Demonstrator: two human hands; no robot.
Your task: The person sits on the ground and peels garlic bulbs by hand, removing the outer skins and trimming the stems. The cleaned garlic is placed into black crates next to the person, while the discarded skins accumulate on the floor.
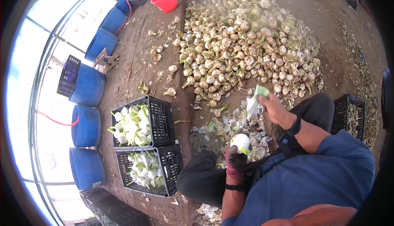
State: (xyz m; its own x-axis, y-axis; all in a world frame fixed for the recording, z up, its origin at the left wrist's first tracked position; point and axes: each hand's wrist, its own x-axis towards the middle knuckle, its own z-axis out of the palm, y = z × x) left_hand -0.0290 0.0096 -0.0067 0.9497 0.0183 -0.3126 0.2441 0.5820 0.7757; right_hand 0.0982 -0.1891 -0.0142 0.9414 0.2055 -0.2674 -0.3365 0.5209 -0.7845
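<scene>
My left hand, in a dark and reddish glove, is closed around a clean white garlic bulb with a short green stem stub. Above and to the right of it is my bare right hand. Its fingers pinch a strip of peeled skin with a pale green leaf end, which hangs apart from the bulb. Beneath both hands, loose papery peelings cover the ground between my bent legs. In front of me lies a large heap of soil-stained garlic bulbs.
Two black plastic crates of cleaned bulbs stand at my left. Another black crate is at my right, beside my knee. Blue barrels line the left wall. A red bucket stands past the heap's left edge, with stray bulbs nearer me.
</scene>
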